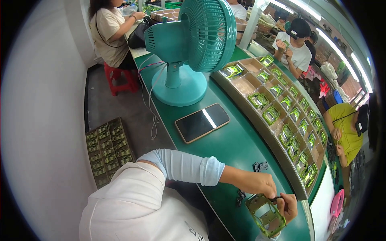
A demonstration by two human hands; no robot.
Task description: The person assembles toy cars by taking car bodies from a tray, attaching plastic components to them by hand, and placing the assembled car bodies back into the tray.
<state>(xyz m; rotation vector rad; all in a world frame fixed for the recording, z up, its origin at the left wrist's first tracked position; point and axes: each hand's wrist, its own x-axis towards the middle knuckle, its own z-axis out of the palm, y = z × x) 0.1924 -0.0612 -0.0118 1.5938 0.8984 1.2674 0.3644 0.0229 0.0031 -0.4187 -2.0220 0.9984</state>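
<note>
My left hand [259, 183], at the end of a pale blue sleeve, is closed in a pinch at the top edge of a green toy car body [263, 215]. A small black part [276, 199] shows at its fingertips, between the two hands. My right hand [288, 205] grips the car body from the far side, its fingers bent around the rim near the black part. The car body is an open frame with window gaps, held tilted above the green table. Loose black parts [240, 197] lie beside it, and more black pieces [260, 166] lie beyond my left wrist.
A compartment tray [257, 116] of green car bodies runs along the table. A phone [202, 122] and a teal fan [179, 86] stand to the left. Another filled tray [107, 150] sits on the floor. Several people work nearby; a pink tool [337, 205] lies at right.
</note>
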